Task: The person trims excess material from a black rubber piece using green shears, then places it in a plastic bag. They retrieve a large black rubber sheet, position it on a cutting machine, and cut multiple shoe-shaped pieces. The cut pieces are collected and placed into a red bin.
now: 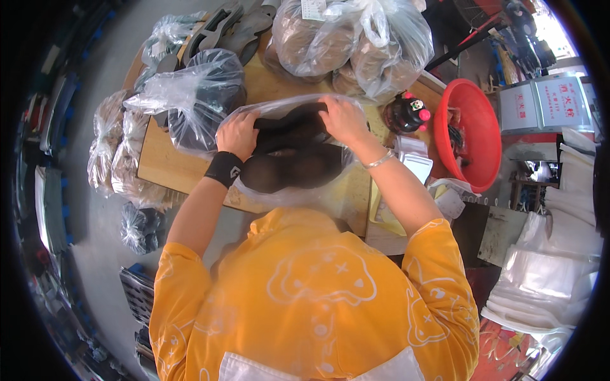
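A clear plastic bag (298,195) lies on the wooden table in front of me, with black sole-shaped pieces (292,168) in two rows inside it. My left hand (238,135) is closed at the left end of the far row of black pieces (289,127), its fingertips curled over the edge. At the right end of that row, my right hand (343,119) grips with the thumb on the near side and the fingers beyond. Whether plastic lies between my fingers and the pieces, I cannot tell.
Filled clear bags (318,47) stand at the table's far side, and another bag (206,95) sits left. Loose grey soles (238,28) lie beyond it. To the right are a dark bottle (405,114) with pink parts and a red basin (470,136). Plastic sheets (537,273) hang lower right.
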`<action>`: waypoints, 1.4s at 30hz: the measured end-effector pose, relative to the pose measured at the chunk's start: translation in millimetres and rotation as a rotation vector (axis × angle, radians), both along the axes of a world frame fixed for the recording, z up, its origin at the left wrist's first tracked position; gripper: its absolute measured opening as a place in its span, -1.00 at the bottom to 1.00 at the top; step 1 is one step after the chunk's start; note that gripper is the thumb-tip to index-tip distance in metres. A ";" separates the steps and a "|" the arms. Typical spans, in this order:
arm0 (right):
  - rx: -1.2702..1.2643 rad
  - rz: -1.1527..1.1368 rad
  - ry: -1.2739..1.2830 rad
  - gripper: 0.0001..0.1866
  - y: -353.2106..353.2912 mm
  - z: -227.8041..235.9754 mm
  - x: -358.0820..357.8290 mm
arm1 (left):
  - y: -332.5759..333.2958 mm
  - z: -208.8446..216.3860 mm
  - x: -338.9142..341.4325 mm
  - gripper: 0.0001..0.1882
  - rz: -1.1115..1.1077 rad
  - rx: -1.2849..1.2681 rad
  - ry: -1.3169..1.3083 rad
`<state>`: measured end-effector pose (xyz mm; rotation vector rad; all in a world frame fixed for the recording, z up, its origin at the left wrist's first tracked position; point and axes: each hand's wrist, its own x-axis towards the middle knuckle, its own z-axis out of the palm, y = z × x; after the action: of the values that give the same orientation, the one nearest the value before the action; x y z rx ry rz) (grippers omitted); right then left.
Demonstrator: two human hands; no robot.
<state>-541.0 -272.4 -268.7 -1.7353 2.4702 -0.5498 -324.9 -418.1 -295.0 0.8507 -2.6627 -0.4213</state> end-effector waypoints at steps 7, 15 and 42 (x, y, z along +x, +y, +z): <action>-0.249 0.146 -0.026 -0.73 4.7 1.1 -3.5 | 3.2 -7.1 9.7 -0.64 -0.056 0.054 0.124; -0.179 0.164 -0.220 -0.71 15.9 29.1 14.3 | 10.9 24.8 24.2 -0.68 -0.106 0.132 0.164; 0.068 -0.035 -0.123 -0.65 65.6 -10.9 33.9 | 56.4 5.0 52.6 -0.70 0.125 0.191 0.069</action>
<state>-507.1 -206.8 -279.6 -1.5870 2.4093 -0.5518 -272.3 -361.7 -290.0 1.0318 -2.5188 -0.6691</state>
